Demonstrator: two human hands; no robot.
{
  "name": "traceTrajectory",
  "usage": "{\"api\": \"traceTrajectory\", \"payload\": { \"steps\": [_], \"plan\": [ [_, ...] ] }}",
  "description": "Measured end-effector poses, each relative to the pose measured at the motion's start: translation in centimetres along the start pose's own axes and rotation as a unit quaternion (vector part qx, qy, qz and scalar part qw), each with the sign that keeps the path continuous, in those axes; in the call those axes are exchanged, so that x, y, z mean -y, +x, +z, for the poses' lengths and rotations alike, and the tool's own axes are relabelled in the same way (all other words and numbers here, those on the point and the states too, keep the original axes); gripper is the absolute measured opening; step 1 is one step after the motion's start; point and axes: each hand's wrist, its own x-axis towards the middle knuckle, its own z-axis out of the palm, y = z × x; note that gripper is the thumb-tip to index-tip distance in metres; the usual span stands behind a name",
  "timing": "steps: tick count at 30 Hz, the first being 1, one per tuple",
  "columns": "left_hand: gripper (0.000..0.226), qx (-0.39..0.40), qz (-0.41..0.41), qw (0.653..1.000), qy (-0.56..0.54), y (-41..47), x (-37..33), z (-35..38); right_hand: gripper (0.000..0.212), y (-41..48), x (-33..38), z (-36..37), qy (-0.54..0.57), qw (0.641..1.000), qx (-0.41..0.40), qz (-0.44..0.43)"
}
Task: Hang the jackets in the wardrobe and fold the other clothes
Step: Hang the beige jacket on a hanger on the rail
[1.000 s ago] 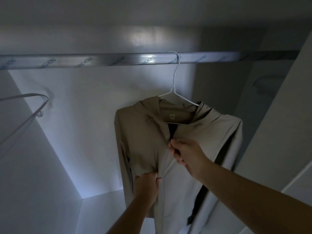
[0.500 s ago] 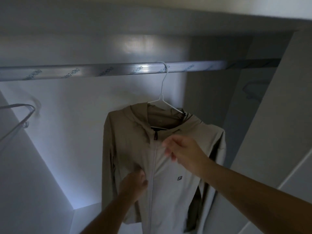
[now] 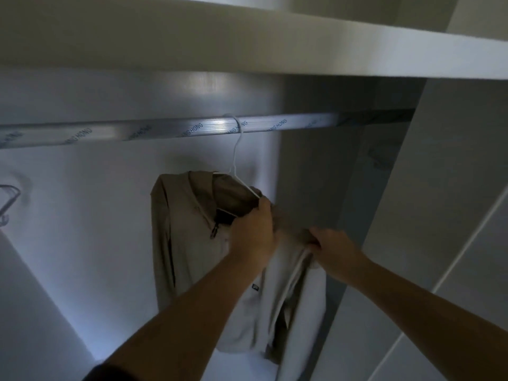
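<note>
Two bare forearms reach up from the near edge, and the hands are set apart, each clamped on cloth. The left hand (image 3: 254,232) has its fingers curled over the neck edge of the jacket (image 3: 187,243), right where the sloping right arm of the hanger (image 3: 234,160) disappears into the fabric. The right hand (image 3: 336,250), just to the right and a little lower, grips a bunched fold at the jacket's right shoulder; motion blur hides exactly how the fingers lie.

Beyond them the beige hooded jacket hangs inside the wardrobe (image 3: 453,188), its left sleeve dropping straight, its zip (image 3: 214,231) closed up to the chest and a small dark logo (image 3: 255,287) showing beside the left forearm. Its right side is pulled out toward the right hand.

Farther up, the white wire hanger's hook sits over the silver rail (image 3: 137,132), which runs left to right and bears printed lettering. At the far left edge, part of a second hanger (image 3: 9,198) shows. Behind lies the pale back wall (image 3: 82,215), with a white shelf (image 3: 275,45) overhead.
</note>
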Motion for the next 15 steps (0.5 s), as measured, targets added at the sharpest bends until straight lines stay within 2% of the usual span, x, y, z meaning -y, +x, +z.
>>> {"api": "traceTrajectory", "payload": {
  "steps": [1, 2, 3, 4, 6, 7, 8, 10, 11, 12, 15],
  "plan": [
    [0.035, -0.016, 0.011, 1.0, -0.006, 0.1, -0.1, 0.1, 0.032, -0.1, -0.1, 0.0, -0.018, 1.0, 0.012, -0.009],
    [0.023, -0.032, 0.014, 0.997, -0.066, 0.3, -0.1, 0.0, 0.031, 0.0, -0.3, -0.2, -0.035, 0.999, 0.019, -0.011],
    [0.014, -0.039, 0.0, 0.986, -0.162, 0.4, 0.0, -0.2, 0.032, 0.1, -0.6, -0.4, -0.054, 0.998, 0.021, -0.01],
    [0.014, -0.031, -0.043, 0.961, -0.273, 0.6, -0.1, -0.9, 0.035, 0.3, -0.9, -0.6, -0.072, 0.997, 0.021, -0.007],
    [0.018, -0.038, -0.157, 0.854, -0.494, 1.2, 0.0, -2.2, 0.044, 0.1, -1.2, -0.8, -0.096, 0.995, 0.027, -0.002],
    [0.018, -0.049, -0.203, 0.813, -0.544, 1.6, 0.1, -2.5, 0.047, 0.0, -1.2, -0.7, -0.099, 0.995, 0.031, -0.002],
    [0.017, -0.052, -0.219, 0.814, -0.536, 1.9, 0.2, -2.6, 0.048, -0.3, -1.1, -0.6, -0.099, 0.995, 0.031, -0.006],
    [0.015, -0.03, -0.147, 0.905, -0.399, 2.1, 0.4, -2.7, 0.049, -0.8, -0.9, -0.4, -0.095, 0.995, 0.025, -0.01],
    [0.016, -0.015, -0.098, 0.94, -0.326, 2.2, 0.6, -2.6, 0.049, -1.1, -0.8, -0.3, -0.095, 0.995, 0.017, -0.008],
    [0.019, 0.001, -0.064, 0.96, -0.271, 2.3, 0.8, -2.5, 0.049, -1.2, -0.9, -0.3, -0.101, 0.995, 0.011, 0.001],
    [0.02, -0.008, -0.055, 0.973, -0.224, 3.1, 1.2, -2.5, 0.029, -1.7, -0.6, -1.9, -0.138, 0.99, -0.01, 0.038]
  ]
}}
